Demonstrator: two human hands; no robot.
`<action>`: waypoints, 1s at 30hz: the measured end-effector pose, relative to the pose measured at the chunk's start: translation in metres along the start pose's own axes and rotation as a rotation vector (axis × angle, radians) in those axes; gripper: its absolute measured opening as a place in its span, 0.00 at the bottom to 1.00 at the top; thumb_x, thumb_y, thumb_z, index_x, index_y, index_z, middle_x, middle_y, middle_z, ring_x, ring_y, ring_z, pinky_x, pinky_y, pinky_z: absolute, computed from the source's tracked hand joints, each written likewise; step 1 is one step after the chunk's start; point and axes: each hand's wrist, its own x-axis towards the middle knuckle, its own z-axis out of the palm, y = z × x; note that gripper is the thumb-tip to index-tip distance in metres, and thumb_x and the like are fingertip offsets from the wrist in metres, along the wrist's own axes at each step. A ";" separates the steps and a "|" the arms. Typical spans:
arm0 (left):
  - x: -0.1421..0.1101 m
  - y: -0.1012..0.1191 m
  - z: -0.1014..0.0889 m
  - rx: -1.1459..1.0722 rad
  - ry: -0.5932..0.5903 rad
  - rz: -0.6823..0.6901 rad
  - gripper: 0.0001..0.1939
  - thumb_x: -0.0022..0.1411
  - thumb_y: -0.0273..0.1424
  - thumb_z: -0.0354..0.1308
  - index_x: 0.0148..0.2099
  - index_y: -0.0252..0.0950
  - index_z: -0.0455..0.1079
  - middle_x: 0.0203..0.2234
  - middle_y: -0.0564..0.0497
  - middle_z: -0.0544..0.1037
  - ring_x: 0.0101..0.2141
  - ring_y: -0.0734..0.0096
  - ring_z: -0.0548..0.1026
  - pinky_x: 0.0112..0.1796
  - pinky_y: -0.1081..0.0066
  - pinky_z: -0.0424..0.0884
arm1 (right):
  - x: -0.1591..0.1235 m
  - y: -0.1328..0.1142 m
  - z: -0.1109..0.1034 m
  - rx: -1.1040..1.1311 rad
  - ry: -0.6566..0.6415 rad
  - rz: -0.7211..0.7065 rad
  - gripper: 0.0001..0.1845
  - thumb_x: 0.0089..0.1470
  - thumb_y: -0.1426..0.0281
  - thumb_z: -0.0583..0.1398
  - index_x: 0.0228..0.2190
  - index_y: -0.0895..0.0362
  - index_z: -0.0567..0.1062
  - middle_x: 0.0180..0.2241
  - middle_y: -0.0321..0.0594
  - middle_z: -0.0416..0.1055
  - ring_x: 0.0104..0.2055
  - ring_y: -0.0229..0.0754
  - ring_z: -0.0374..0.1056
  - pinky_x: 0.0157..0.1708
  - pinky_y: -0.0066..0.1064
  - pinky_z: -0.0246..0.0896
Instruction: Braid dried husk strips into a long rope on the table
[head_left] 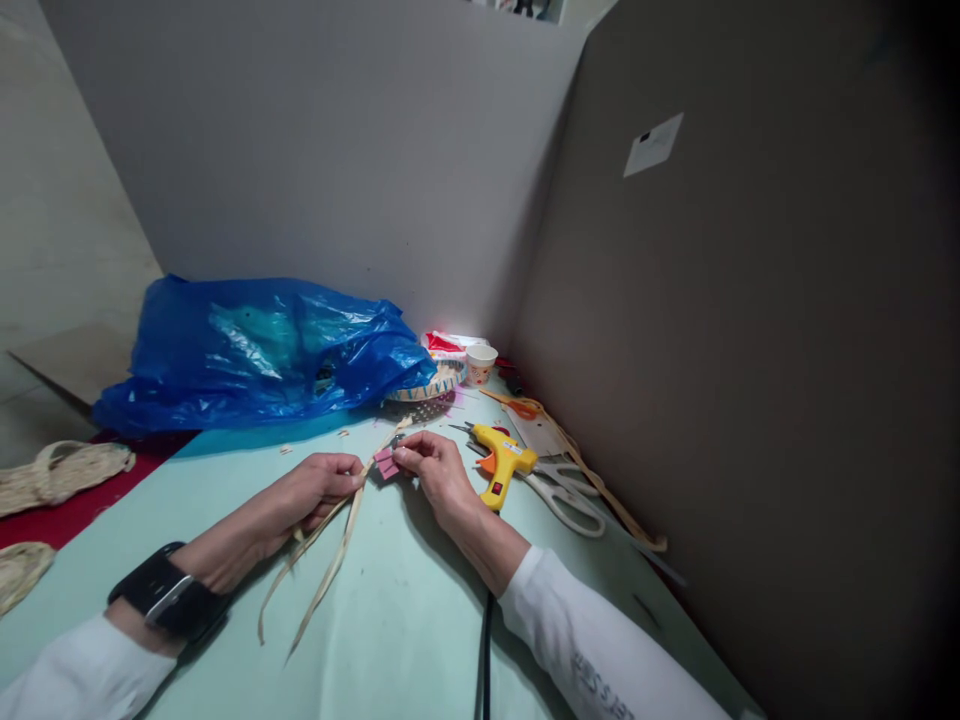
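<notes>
Over the middle of the table, my left hand (324, 486) is closed, its fingertips pinching pale straw-like strips (341, 548). Two long tails of these strips hang toward me, and the upper end rises past my fingers. Close beside it, my right hand (439, 475) pinches a small pink piece (385, 462) between thumb and fingers. The pink piece lies against or very near the strips; whether they are joined I cannot tell. Just right of my right hand lies a yellow glue gun (504, 462), its black cord running toward me.
White-handled scissors (574, 500) lie right of the glue gun, orange-handled scissors (523, 408) behind. A blue plastic bag (262, 350) fills the back left. A woven basket (442, 382) and a paper cup (480, 364) stand behind. Woven sandals (64, 475) lie left. Grey panels (360, 150) border the table.
</notes>
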 end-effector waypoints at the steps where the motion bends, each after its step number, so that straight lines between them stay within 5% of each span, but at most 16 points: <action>1: -0.001 0.001 0.000 -0.007 0.006 0.006 0.28 0.40 0.52 0.72 0.27 0.40 0.60 0.12 0.68 0.48 0.16 0.85 0.39 0.16 0.77 0.34 | 0.000 0.000 0.000 0.002 0.004 0.001 0.03 0.41 0.72 0.65 0.24 0.59 0.77 0.22 0.37 0.74 0.27 0.39 0.67 0.31 0.30 0.57; 9: -0.005 0.007 0.004 -0.013 -0.074 -0.050 0.29 0.36 0.49 0.73 0.28 0.40 0.59 0.13 0.69 0.48 0.17 0.85 0.38 0.17 0.76 0.35 | 0.000 -0.003 0.001 0.014 0.021 0.015 0.03 0.39 0.73 0.65 0.23 0.58 0.77 0.20 0.35 0.72 0.25 0.38 0.65 0.30 0.30 0.56; 15: -0.003 0.013 0.013 0.047 -0.013 -0.052 0.24 0.37 0.45 0.69 0.24 0.41 0.56 0.13 0.68 0.48 0.17 0.84 0.40 0.18 0.75 0.35 | -0.006 -0.009 0.001 0.020 0.013 0.009 0.02 0.40 0.74 0.65 0.22 0.59 0.77 0.20 0.34 0.71 0.25 0.36 0.63 0.30 0.29 0.56; 21: 0.004 0.011 0.016 0.100 0.114 0.041 0.16 0.39 0.41 0.62 0.20 0.41 0.57 0.12 0.65 0.50 0.16 0.81 0.44 0.20 0.73 0.38 | -0.006 -0.010 0.002 0.032 0.027 0.010 0.02 0.39 0.75 0.64 0.22 0.59 0.77 0.20 0.33 0.70 0.23 0.36 0.62 0.29 0.29 0.56; 30: 0.008 0.005 0.017 0.107 0.151 0.204 0.11 0.39 0.38 0.61 0.20 0.39 0.63 0.14 0.60 0.61 0.21 0.73 0.57 0.27 0.72 0.51 | -0.004 -0.007 0.000 0.011 0.033 0.004 0.04 0.39 0.74 0.65 0.24 0.59 0.77 0.21 0.34 0.71 0.25 0.37 0.63 0.30 0.30 0.56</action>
